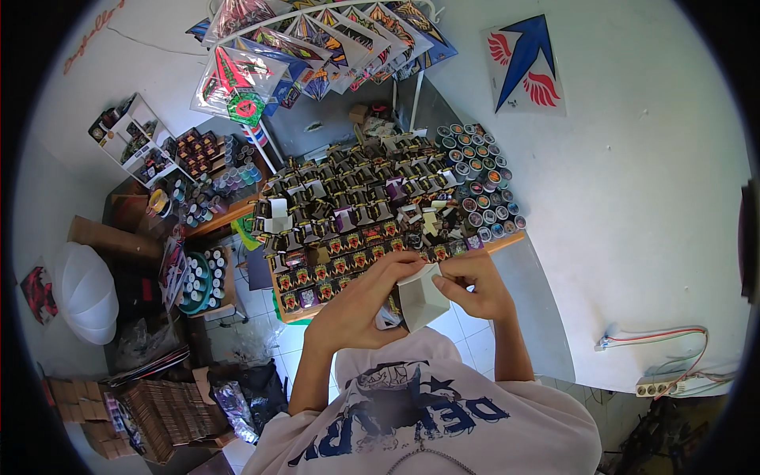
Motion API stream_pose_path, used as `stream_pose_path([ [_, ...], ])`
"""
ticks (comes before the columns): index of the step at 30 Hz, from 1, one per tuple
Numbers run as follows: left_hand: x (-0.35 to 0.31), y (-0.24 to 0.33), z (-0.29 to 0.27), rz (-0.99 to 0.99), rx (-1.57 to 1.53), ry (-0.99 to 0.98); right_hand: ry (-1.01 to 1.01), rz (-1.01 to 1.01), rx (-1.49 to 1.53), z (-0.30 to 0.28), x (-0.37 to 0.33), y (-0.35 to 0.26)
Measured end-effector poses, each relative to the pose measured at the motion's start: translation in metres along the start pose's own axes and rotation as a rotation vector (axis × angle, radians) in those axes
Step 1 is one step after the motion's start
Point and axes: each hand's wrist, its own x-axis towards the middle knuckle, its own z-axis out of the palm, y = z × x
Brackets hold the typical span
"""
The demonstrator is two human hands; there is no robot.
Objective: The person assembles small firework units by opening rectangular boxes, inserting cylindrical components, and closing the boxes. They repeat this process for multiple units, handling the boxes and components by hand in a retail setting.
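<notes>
In front of my chest I hold a small cardboard box (423,302), its pale inner side turned up toward me. My left hand (356,305) is closed round the box's left side, fingers over the far edge and thumb underneath. My right hand (481,286) is closed with thumb and fingers pinching the upper right edge. A bit of something shiny shows by my left thumb, too small to name. Just beyond my hands, rows of small black boxes with red and yellow print (340,247) cover a table; many farther back stand with flaps up (356,178).
Several round spools (475,170) are stacked at the table's right end. Bagged kites (317,51) hang from a white rack above. On the left are a white umbrella (85,293), a teal tray of spools (219,277) and stacked flat cardboard (170,412). Wires reach a power strip (661,386) at right.
</notes>
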Motion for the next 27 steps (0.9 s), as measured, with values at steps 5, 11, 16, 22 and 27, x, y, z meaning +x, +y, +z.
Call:
stream_pose_path([
  [5, 0.001, 0.004, -0.003, 0.049, 0.073, -0.015, -0.016, -0.03, -0.021, -0.004, 0.003, 0.001],
  [11, -0.005, 0.0, -0.003, -0.059, -0.026, -0.009, 0.048, -0.058, -0.093, 0.0, 0.009, -0.013],
  [16, -0.011, -0.007, 0.0, -0.062, 0.013, -0.048, 0.03, -0.076, -0.025, 0.003, 0.009, -0.012],
  [22, -0.015, -0.017, -0.001, -0.045, 0.032, -0.092, 0.079, -0.182, -0.09, 0.013, 0.007, -0.007],
  [27, -0.01, 0.0, -0.002, -0.229, 0.002, -0.177, 0.087, -0.209, -0.086, 0.025, 0.01, -0.005],
])
